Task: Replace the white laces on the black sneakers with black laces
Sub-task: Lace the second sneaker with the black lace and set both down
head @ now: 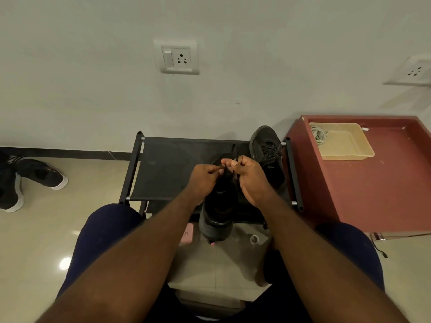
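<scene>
Both hands meet just above the black sneaker [218,215]: the left hand [204,180] and right hand [254,180] each pinch the black lace [237,152], fingertips close together.

Shelf [177,169], black fabric top on a metal frame: one black sneaker [265,145] stood at its right end.
Table [384,183], red, beside the shelf: beige tray [347,156] held coiled white cord [319,135].
Floor [81,201], tiled: two white-soled black shoes [44,174] lay at left; a pink object [187,234] and a white ring [254,239] lay near the shelf's front.
</scene>
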Motion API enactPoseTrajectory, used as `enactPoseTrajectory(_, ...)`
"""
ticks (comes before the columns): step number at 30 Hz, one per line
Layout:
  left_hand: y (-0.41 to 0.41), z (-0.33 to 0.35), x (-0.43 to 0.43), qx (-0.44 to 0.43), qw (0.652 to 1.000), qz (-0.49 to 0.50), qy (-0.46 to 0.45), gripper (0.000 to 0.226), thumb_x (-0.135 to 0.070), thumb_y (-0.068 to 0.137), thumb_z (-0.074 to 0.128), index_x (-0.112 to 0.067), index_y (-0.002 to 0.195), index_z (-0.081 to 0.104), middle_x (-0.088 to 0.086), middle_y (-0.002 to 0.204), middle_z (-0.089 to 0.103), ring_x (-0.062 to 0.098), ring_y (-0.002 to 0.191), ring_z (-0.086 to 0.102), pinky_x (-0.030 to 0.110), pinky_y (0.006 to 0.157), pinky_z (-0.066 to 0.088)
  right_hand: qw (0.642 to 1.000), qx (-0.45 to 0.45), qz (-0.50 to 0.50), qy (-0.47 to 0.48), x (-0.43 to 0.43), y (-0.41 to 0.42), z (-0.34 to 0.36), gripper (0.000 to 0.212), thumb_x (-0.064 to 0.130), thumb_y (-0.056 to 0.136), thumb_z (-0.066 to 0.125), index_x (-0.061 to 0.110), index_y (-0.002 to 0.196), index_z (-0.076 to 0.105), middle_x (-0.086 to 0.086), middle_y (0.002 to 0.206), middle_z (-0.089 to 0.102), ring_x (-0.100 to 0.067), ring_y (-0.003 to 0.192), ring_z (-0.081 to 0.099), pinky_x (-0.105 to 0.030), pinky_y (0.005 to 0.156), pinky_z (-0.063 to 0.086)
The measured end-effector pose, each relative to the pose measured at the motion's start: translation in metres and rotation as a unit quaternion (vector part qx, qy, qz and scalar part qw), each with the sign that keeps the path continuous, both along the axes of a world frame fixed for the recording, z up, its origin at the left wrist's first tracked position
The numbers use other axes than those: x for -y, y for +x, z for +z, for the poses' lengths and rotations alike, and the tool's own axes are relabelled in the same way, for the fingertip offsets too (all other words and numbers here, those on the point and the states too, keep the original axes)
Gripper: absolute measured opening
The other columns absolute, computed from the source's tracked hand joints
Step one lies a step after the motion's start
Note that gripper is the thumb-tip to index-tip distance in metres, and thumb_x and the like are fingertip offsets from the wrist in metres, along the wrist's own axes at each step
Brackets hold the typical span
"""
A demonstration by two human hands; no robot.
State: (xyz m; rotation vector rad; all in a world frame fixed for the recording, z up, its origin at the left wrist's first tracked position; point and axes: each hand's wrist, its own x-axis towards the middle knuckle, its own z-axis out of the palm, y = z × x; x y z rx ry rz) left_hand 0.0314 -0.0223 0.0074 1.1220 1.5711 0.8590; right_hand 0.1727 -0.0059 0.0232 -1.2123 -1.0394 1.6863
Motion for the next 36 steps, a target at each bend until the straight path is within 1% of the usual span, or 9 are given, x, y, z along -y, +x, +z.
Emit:
enactPoseTrajectory(4,-0.003,0.006,-0.005,-0.008,0.999,-0.034,0.001,0.019,-0.015,0.097,0.059,-0.009,0.107,0.074,0.014,0.094,0.074,0.021,0.084,0.069,0.037,0.084,0.057,0.99,0.114,0.039,0.075,-0.005,0.002,0.018,0.015,0.004,0.101,0.052,0.008,0.1,0.067,-0.001,0.099,0.07,-0.003,0.091,0.065,-0.018,0.084,0.052)
enactPoseTrajectory(8,0.002,0.017,-0.013,-0.047,0.996,-0.077,0.021,0.017,-0.012,0.095,0.061,-0.006,0.085,0.074,0.008,0.074,0.068,0.016,0.066,0.062,0.032,0.067,0.051,0.957,0.225,0.094,0.158,-0.011,0.001,0.029,0.014,0.007,0.099,0.056,-0.001,0.088,0.061,-0.014,0.094,0.066,-0.011,0.089,0.058,-0.029,0.085,0.047)
enactPoseTrajectory(10,0.003,0.022,-0.016,-0.071,0.993,-0.09,0.022,0.026,-0.01,0.095,0.059,-0.01,0.07,0.066,0.011,0.066,0.061,0.018,0.06,0.054,0.032,0.06,0.045,0.947,0.253,0.114,0.159,-0.011,0.003,0.026,0.021,0.009,0.099,0.057,0.016,0.079,0.057,0.0,0.107,0.065,-0.012,0.108,0.058,-0.033,0.101,0.043)
enactPoseTrajectory(13,0.001,0.028,-0.016,-0.058,0.995,-0.075,0.006,0.021,-0.009,0.096,0.056,-0.008,0.077,0.064,0.006,0.069,0.059,0.014,0.061,0.051,0.027,0.056,0.044,0.928,0.307,0.139,0.161,-0.01,0.007,0.023,0.014,0.014,0.1,0.058,0.018,0.087,0.061,-0.004,0.137,0.06,-0.019,0.136,0.048,-0.042,0.115,0.037)
enactPoseTrajectory(18,-0.004,0.027,-0.01,0.058,0.996,-0.039,-0.055,0.011,-0.01,0.094,0.06,-0.007,0.085,0.067,0.008,0.072,0.059,0.01,0.058,0.046,0.022,0.053,0.039,0.895,0.375,0.157,0.186,-0.011,0.012,0.026,0.029,0.016,0.099,0.06,0.027,0.073,0.053,0.001,0.075,0.059,-0.012,0.07,0.053,-0.031,0.068,0.043)
enactPoseTrajectory(20,-0.007,0.03,-0.007,0.072,0.995,-0.048,-0.054,0.007,-0.005,0.09,0.064,-0.007,0.084,0.067,0.004,0.067,0.061,0.008,0.057,0.048,0.016,0.051,0.041,0.923,0.324,0.128,0.163,-0.011,0.013,0.026,0.022,0.014,0.098,0.063,0.02,0.077,0.066,0.008,0.069,0.061,0.0,0.062,0.053,-0.02,0.062,0.041)
enactPoseTrajectory(25,-0.008,0.029,-0.009,-0.095,0.989,-0.104,0.054,0.013,-0.005,0.084,0.07,-0.008,0.095,0.076,0.006,0.085,0.075,0.014,0.074,0.069,0.023,0.072,0.056,0.986,0.163,-0.009,0.016,-0.01,0.009,0.017,0.017,0.005,0.096,0.064,-0.002,0.11,0.07,0.001,0.072,0.065,0.002,0.05,0.055,-0.012,0.046,0.04)
enactPoseTrajectory(29,-0.007,0.03,-0.005,-0.196,0.967,-0.097,0.128,0.016,-0.011,0.085,0.067,-0.013,0.098,0.077,0.001,0.088,0.075,0.01,0.078,0.069,0.026,0.077,0.057,0.97,0.24,0.005,0.029,-0.012,0.013,0.012,0.01,0.01,0.09,0.073,0.002,0.091,0.068,-0.005,0.071,0.065,-0.003,0.051,0.053,-0.015,0.045,0.041)
enactPoseTrajectory(36,-0.011,0.026,-0.007,-0.24,0.949,-0.113,0.169,0.018,-0.01,0.085,0.065,-0.013,0.098,0.077,0.003,0.087,0.075,0.017,0.078,0.068,0.035,0.076,0.057,0.903,0.358,0.208,0.115,-0.01,0.015,0.02,0.019,0.015,0.096,0.066,0.011,0.078,0.069,-0.01,0.072,0.065,-0.008,0.062,0.055,-0.025,0.06,0.046)
